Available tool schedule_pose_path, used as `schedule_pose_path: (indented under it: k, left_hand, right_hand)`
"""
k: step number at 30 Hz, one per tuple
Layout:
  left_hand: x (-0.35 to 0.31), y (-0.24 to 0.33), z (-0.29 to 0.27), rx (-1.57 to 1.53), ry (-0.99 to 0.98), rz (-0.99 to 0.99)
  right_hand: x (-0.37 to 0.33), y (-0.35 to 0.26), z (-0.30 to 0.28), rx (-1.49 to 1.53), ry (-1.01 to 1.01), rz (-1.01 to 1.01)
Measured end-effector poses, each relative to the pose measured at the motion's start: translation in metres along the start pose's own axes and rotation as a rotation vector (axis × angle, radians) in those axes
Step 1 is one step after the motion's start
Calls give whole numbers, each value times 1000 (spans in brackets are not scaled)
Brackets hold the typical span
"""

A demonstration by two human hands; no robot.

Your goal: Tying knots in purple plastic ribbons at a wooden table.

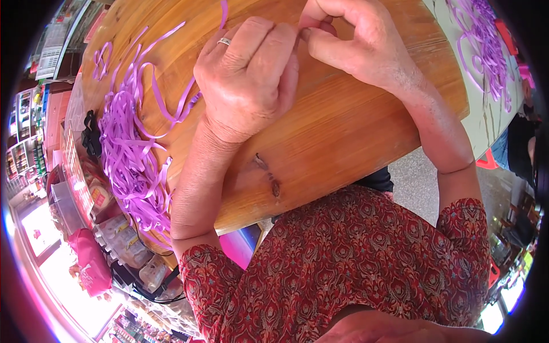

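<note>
The curled fingers of the left hand [246, 80], with a plain silver ring [224, 41], meet the thumb and forefinger of the right hand [363, 48] over the far part of the brown varnished wooden tabletop [343, 137]. The right thumb and forefinger stand narrow, tips close together; I cannot tell what, if anything, either hand grips. One narrow, glossy purple ribbon strand [193, 102] curves across to pass behind the left wrist. For such thin, slick ribbon, a light fingertip pinch near the end, with the left hand steady, should work best; the strand wants slack and no twists. A tangled heap of purple ribbon [128, 166] lies along the tabletop's left edge toward the near-left corner, so strands are best drawn singly. Beyond the right edge, another purple ribbon bunch [492, 51] lies on a pale table [503, 123].
</note>
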State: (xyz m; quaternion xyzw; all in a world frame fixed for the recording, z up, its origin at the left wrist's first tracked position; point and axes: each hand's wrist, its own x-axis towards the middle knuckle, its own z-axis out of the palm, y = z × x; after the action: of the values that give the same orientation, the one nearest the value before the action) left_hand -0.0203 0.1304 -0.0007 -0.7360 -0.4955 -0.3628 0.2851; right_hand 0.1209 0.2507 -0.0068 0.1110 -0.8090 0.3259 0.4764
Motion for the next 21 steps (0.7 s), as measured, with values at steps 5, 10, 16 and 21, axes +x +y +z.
schedule_pose_path:
  k: [5, 10, 16, 21]
  left_hand:
    - [7, 15, -8, -246, -83, -350]
    - [5, 22, -12, -669, -55, -809]
    - [10, 22, -8, -1083, -7, -1065]
    - [7, 18, -5, -1216, 35, -1147]
  right_hand:
    - [1, 3, 1, 43, 112, -90]
    - [26, -47, -13, -81, -47, 580]
    - [28, -45, -21, -43, -22, 515]
    - [31, -45, -24, 28, -85, 558]
